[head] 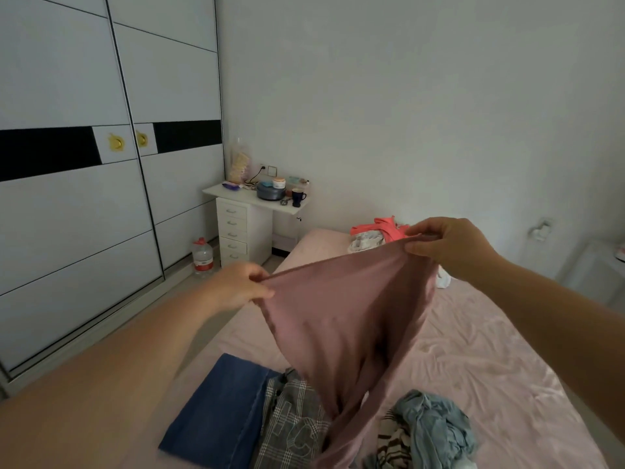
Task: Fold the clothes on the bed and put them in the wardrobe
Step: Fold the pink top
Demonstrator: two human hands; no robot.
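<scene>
Holding a pink garment up over the bed, both hands pinched its top edge. The left hand gripped one corner between thumb and fingers, and the right hand gripped the other corner, higher and farther out. The cloth stretched taut between them and hung down to the pile below, its lower end trailing among the other clothes.

Under it on the pink sheet lay folded jeans, with a grey plaid piece just beside them. To the right of that were a striped piece and a crumpled blue-grey garment. Near the far end of the bed sat a coral garment on a pale patterned one.

At left stood the wardrobe, its sliding doors closed. A white drawer unit with small items on top stood by the wall, and a water bottle sat on the floor between it and the wardrobe.
</scene>
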